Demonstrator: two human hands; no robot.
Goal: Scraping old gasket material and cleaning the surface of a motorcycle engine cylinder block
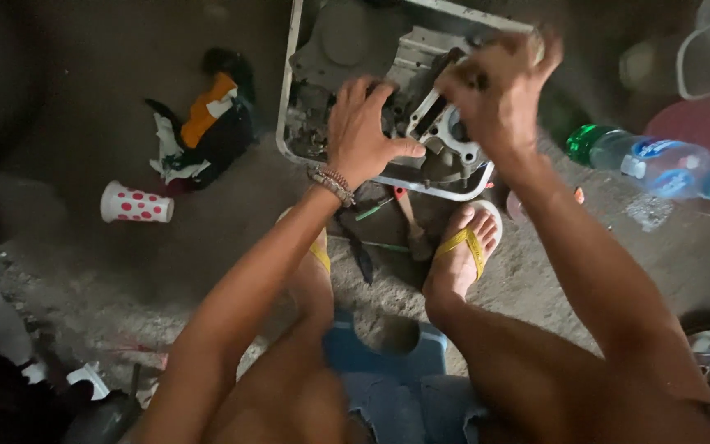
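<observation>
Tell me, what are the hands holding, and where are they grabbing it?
The left hand rests flat on the grey engine, gripping nothing. The right hand is closed above it; whether it holds anything cannot be told.

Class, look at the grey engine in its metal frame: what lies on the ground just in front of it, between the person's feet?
Between the feet lie a few hand tools on the ground, partly shadowed. The left hand covers part of the engine.

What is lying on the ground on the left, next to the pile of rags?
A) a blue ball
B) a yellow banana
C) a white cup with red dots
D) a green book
C: a white cup with red dots lies on its side on the dusty floor, just below and left of the pile of rags.
</observation>
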